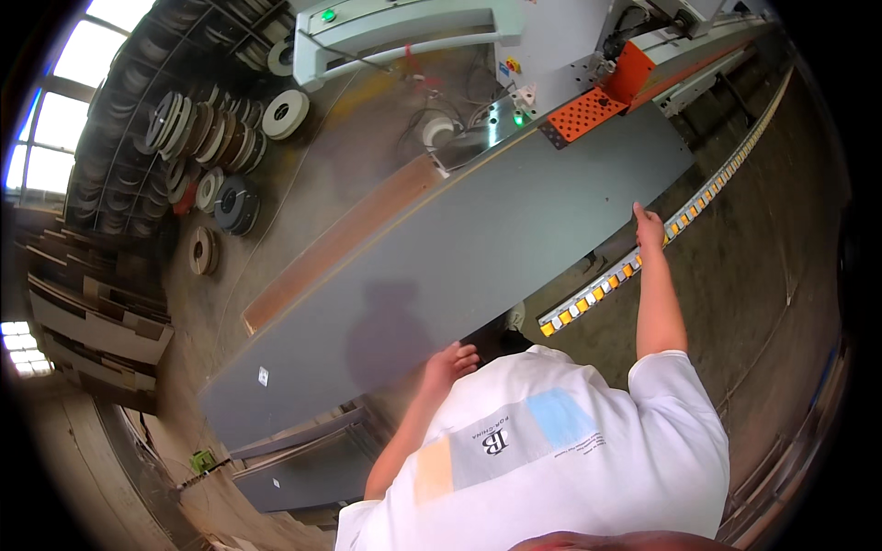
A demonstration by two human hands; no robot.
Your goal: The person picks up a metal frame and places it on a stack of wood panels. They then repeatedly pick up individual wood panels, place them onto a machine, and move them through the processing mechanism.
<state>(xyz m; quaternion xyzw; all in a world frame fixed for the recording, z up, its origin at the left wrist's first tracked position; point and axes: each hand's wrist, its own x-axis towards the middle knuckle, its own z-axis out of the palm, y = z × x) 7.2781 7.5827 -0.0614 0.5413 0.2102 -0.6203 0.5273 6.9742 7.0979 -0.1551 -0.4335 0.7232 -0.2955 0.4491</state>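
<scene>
A long grey panel (514, 239) lies slantwise in front of me, from the lower left up to a machine at the upper right. My right hand (649, 228) grips its near edge toward the far right end, thumb on top and the other fingers hidden beneath. Close to my body, my left hand (450, 361) is closed at the same near edge, its fingers curled against the board. A small white label (264, 376) is stuck on the panel's left part. The panel's right part lies beside an orange perforated guard (586, 116).
A roller rail (597, 294) with yellow rollers curves along my right. Beyond the panel runs a brown strip (344, 241). Rolls of edging (237, 204) stand at the left, near stacked boards (92, 312). Another grey panel (308, 464) sits lower left.
</scene>
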